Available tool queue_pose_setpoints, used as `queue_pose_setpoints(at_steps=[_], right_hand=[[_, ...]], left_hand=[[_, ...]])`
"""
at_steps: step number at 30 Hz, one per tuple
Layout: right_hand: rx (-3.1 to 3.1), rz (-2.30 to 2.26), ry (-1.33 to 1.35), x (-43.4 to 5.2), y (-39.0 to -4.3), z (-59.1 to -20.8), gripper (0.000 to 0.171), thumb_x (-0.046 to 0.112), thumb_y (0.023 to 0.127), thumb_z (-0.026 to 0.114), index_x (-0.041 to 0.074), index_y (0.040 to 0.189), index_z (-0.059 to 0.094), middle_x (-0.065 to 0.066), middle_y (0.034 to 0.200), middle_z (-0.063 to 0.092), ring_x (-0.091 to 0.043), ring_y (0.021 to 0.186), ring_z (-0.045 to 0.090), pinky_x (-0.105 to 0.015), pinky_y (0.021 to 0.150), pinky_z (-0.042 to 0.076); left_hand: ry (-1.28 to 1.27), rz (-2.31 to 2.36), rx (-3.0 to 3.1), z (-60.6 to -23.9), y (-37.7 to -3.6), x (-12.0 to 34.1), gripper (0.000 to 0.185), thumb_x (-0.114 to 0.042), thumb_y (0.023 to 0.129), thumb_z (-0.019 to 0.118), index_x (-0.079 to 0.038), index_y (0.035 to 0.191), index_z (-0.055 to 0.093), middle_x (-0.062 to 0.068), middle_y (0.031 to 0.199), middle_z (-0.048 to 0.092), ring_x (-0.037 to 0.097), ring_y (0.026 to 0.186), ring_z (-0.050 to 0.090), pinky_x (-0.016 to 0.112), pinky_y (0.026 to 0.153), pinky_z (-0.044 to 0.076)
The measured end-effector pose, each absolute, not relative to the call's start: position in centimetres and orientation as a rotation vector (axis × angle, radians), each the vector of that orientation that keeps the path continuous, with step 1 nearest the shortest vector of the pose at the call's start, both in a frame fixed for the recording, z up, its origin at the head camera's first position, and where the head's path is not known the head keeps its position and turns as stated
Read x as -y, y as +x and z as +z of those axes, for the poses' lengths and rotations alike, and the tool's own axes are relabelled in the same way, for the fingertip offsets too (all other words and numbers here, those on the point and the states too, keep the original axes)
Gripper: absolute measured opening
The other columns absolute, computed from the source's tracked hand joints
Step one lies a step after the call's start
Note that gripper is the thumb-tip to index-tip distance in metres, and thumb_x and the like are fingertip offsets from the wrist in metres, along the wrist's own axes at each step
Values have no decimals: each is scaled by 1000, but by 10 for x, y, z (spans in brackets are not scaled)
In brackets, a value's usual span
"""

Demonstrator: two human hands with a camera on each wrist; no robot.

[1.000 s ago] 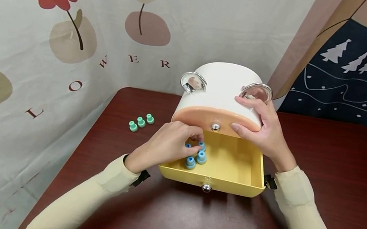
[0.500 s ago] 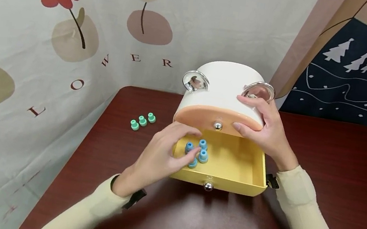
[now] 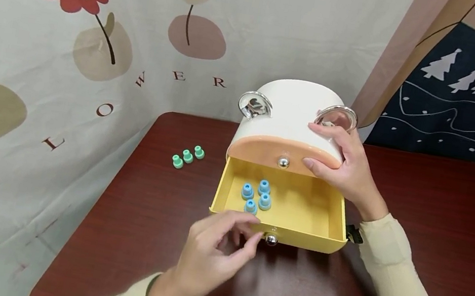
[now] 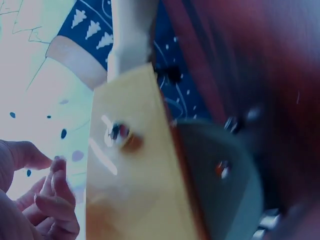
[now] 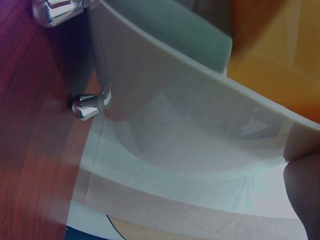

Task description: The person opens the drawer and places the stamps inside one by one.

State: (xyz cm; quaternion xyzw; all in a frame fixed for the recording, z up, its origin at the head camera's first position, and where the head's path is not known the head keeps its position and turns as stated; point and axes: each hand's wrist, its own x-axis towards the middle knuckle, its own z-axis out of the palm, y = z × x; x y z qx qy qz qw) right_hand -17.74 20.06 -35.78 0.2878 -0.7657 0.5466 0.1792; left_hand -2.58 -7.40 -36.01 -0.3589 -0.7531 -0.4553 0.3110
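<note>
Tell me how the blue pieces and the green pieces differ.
The blue pieces number four and sit clustered inside the open yellow drawer; the green pieces number three and stand in a diagonal row on the table, left of the box. Both sets share the same small capped shape.

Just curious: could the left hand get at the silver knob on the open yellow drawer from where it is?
Probably yes. The left hand hovers with loosely curled fingers right beside the knob on the yellow drawer, nothing between them.
</note>
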Motion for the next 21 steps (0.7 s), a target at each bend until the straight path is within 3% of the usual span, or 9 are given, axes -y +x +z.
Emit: queue_pose_setpoints(at_steps=[3, 8, 14, 21], right_hand=[[2165, 1527, 815, -200, -178, -357, 68, 3, 79, 88, 14, 144, 72, -6, 140, 59, -17, 123, 45, -32, 91, 43], [2162, 1556, 818, -199, -177, -359, 68, 1, 79, 88, 14, 143, 72, -4, 141, 57, -18, 124, 45, -32, 93, 44], [2159, 1574, 812, -200, -176, -359, 68, 1, 80, 88, 14, 144, 72, -4, 145, 54, -19, 125, 46, -32, 93, 46], [2169, 1571, 821, -201, -176, -358, 67, 2, 81, 88, 15, 145, 71, -6, 146, 53, -20, 124, 48, -31, 94, 47]], left_hand=[[-856, -1310, 2048, -374, -17, 71, 21, -1, 91, 85, -6, 108, 75, -2, 81, 76, 4, 59, 61, 11, 49, 41], [-694, -1539, 2111, -392, -8, 68, 24, 5, 87, 88, -7, 104, 75, 2, 86, 80, 7, 66, 73, 14, 46, 46], [-675, -1564, 2103, -410, -8, 61, 27, 7, 86, 89, -7, 105, 75, 4, 92, 82, 12, 74, 78, 19, 54, 56], [-748, -1537, 2012, -426, -9, 53, 36, 14, 81, 88, 0, 111, 74, 12, 95, 81, 20, 78, 80, 21, 60, 60]])
